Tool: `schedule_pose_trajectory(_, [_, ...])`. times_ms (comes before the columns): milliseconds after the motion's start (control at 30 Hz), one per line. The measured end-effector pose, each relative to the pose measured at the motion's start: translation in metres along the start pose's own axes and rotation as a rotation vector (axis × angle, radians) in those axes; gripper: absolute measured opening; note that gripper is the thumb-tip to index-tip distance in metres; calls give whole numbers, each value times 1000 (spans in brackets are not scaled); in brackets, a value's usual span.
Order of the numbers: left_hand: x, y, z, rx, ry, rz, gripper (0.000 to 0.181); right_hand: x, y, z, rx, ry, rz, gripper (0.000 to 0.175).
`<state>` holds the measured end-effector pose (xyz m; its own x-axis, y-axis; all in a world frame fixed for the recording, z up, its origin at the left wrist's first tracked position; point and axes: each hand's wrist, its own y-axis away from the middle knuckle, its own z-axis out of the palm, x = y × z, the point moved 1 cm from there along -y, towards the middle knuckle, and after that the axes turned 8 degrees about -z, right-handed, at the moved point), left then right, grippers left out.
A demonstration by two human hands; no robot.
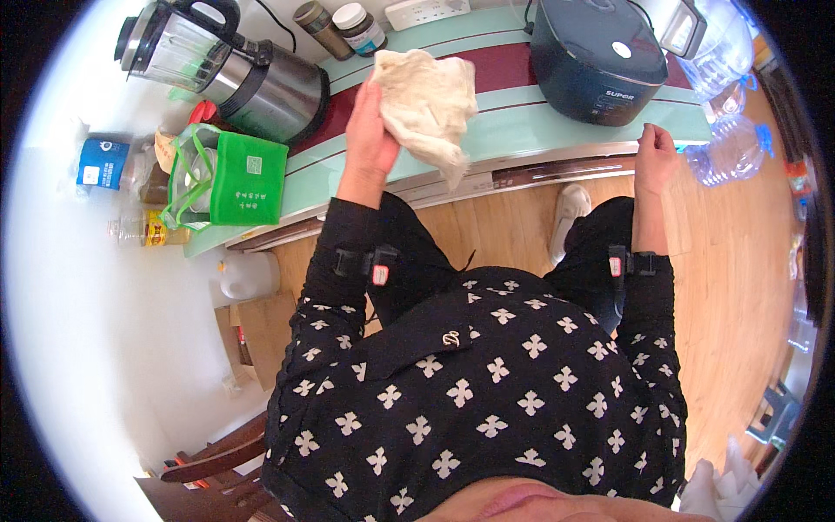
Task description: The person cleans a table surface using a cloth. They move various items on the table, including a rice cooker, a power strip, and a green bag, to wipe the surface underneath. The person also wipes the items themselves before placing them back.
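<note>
My left hand (373, 127) grips a cream-coloured cloth (427, 104) by its left side, above the front of a glass-topped counter (496, 130) in pale green and dark red. The cloth hangs loosely, its lower corner past the counter's front edge. My right hand (655, 153) is raised near the counter's right front corner, just below a dark rice cooker (597, 72). Its fingers are curled with the fingertips together, and nothing shows between them. The cooker's lid is down.
On the counter's left stand a blender (261, 85) and a green bag (251, 179). A brown jar with a white lid (359, 29) and a power strip (427, 12) are at the back. Clear plastic bottles (730, 150) stand at the right. A white jug (251, 274) is below left.
</note>
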<state>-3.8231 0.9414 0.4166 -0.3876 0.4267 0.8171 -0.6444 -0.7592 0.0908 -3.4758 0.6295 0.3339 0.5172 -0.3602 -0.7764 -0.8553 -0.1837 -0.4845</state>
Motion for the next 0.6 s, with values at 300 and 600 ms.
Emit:
schedule_pose_trajectory(300, [-44,-16,-59,106,-1818,405,76,26,-5,-15,-39,-48,53,35])
schedule_pose_trajectory(600, [-83,-92,-53,267,-2090,151,74,15,1,-34,24,-56,-10,24])
